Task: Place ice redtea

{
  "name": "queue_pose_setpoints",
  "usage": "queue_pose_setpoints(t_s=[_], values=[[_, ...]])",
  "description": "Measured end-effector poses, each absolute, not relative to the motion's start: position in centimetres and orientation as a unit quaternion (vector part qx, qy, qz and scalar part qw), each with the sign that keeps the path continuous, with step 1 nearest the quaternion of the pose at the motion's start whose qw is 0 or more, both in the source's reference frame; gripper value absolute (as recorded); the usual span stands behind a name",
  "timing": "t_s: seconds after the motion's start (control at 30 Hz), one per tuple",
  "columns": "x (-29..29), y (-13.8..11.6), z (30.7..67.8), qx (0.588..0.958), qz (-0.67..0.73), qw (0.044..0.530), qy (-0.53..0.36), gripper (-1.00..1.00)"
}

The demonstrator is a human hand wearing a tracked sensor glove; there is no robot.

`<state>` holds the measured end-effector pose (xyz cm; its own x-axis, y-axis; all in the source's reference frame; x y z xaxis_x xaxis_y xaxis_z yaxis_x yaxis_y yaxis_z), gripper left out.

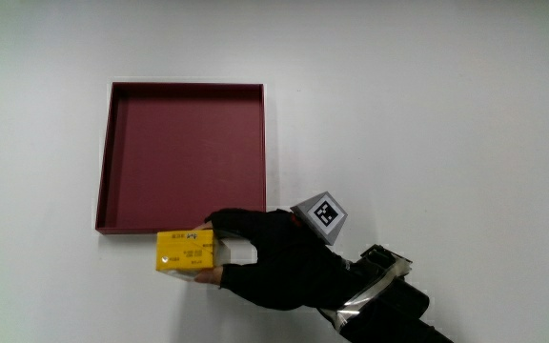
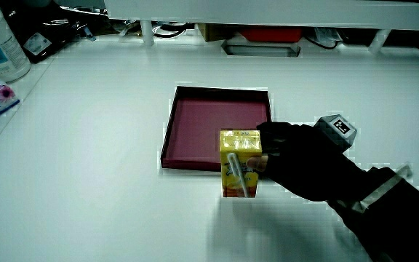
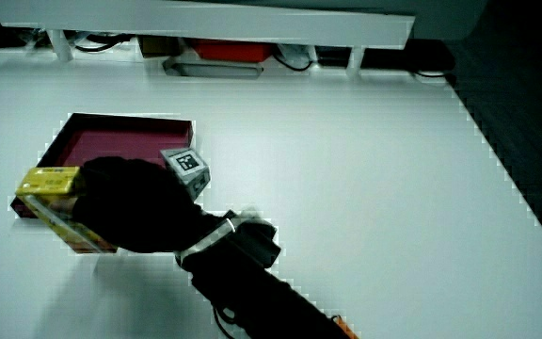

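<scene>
White table [image 1: 446, 114]; tea carton [image 1: 185, 252] between fingers [image 1: 227, 221]

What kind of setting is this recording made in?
Probably a lab or workshop bench: a plain white table with one dark red tray, cables and gear under a low partition, and a marker cube on the gloved hand holding a yellow carton.

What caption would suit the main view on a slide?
Gloved hand grips a yellow drink carton beside the near edge of a dark red tray.
</scene>
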<state>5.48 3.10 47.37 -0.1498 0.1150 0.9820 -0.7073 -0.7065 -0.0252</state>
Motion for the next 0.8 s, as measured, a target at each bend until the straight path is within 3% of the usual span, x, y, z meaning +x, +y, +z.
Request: queue_pose_setpoints(t_s=[0.27, 0.33, 0.53, 0.8], values=[[5.5, 4.4, 50.3, 0.565, 0.717, 0.335, -0.233, 0.0], [5.5, 4.7, 51.0, 0.542, 0.732, 0.346, -0.226, 0.0], [5.8, 5.0, 52.1, 0.519, 0.739, 0.374, -0.212, 0.0], [5.8, 5.0, 52.3, 0.521, 0.738, 0.373, -0.214, 0.0]])
